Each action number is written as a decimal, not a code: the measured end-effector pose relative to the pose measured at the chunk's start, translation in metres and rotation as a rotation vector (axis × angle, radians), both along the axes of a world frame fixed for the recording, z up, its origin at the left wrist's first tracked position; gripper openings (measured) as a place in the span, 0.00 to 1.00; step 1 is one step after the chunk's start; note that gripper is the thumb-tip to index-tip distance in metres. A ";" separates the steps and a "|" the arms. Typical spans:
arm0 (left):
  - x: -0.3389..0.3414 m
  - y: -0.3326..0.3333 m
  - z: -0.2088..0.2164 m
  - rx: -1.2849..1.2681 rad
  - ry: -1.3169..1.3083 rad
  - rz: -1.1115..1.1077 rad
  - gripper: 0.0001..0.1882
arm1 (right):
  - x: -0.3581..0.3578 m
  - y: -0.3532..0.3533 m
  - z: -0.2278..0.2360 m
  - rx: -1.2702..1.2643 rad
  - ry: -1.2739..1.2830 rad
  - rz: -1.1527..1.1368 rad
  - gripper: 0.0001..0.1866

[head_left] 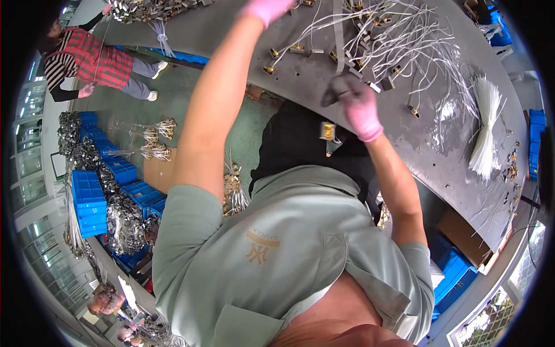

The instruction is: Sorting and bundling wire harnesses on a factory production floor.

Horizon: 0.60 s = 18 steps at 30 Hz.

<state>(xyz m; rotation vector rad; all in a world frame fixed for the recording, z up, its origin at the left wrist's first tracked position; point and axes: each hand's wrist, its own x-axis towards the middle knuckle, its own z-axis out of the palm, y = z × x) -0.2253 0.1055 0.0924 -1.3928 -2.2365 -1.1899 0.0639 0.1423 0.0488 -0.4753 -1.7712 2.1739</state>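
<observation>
My left hand (267, 8), in a pink glove, reaches far over the grey table (306, 87); its fingers are cut off by the upper edge. Near the table's front edge is my right hand (354, 99), in a pink glove with dark, dirty fingers. Those fingers are curled, and whatever they may hold is hidden. Just beyond it lie white wires (399, 46) in a tangle, with small brass-and-metal parts (395, 70) on their ends. A grey strap (339, 34) runs along the table toward my right hand. Over my dark trousers shows a metal piece with yellow inside (328, 131).
A bundle of straight white wires (485, 127) lies on the right of the table. Metal parts (153, 8) are heaped at the far left. A person in a red checked apron (101, 58) stands there. Blue crates (88, 202) with wired parts line the left side.
</observation>
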 end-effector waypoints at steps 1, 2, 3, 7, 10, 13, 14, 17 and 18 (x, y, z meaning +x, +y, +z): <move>0.041 -0.002 -0.010 -0.146 0.109 0.018 0.14 | 0.010 0.019 -0.003 0.029 -0.017 -0.176 0.10; 0.042 -0.014 -0.015 -0.508 -0.275 -0.094 0.34 | 0.013 0.033 0.007 0.109 -0.080 -0.269 0.13; 0.037 -0.035 -0.051 -0.644 -0.316 -0.075 0.41 | 0.013 0.046 0.002 0.202 -0.112 -0.337 0.16; 0.050 -0.056 -0.094 -0.900 -0.306 0.123 0.20 | 0.041 0.103 -0.027 0.303 -0.166 -0.477 0.17; 0.030 -0.055 -0.083 -0.956 -0.264 0.166 0.18 | 0.056 0.125 -0.022 0.322 -0.134 -0.550 0.16; 0.032 -0.038 -0.055 -0.917 -0.211 0.178 0.17 | 0.083 0.142 -0.018 0.133 -0.117 -0.613 0.17; 0.035 -0.031 -0.045 -0.895 -0.181 0.183 0.17 | 0.086 0.145 -0.018 0.133 -0.118 -0.625 0.17; 0.068 0.008 -0.023 -0.819 -0.309 0.120 0.16 | 0.098 0.170 -0.024 0.212 -0.179 -0.676 0.19; 0.077 0.022 -0.026 -0.787 -0.418 0.082 0.16 | 0.099 0.178 -0.032 0.217 -0.173 -0.684 0.19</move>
